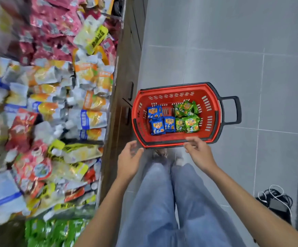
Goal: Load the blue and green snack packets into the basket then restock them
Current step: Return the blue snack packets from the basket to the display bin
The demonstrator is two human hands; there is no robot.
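A red basket [173, 139] with a black handle [232, 109] stands on the grey tiled floor in front of my feet. Inside it lie three blue snack packets [159, 120] on the left and several green snack packets [187, 115] on the right. My left hand [129, 160] hovers just short of the basket's near left corner, fingers relaxed and holding nothing. My right hand [198, 151] is over the near rim, fingers loosely bent, its fingertips at the rim; it holds no packet.
To the left, a shelf bin [55, 104] is piled with pink, orange, white and yellow snack bags, with green packets [55, 232] at the bottom. A wooden cabinet front [126, 72] runs along the bin. A black device with white cables [276, 200] lies on the floor at right.
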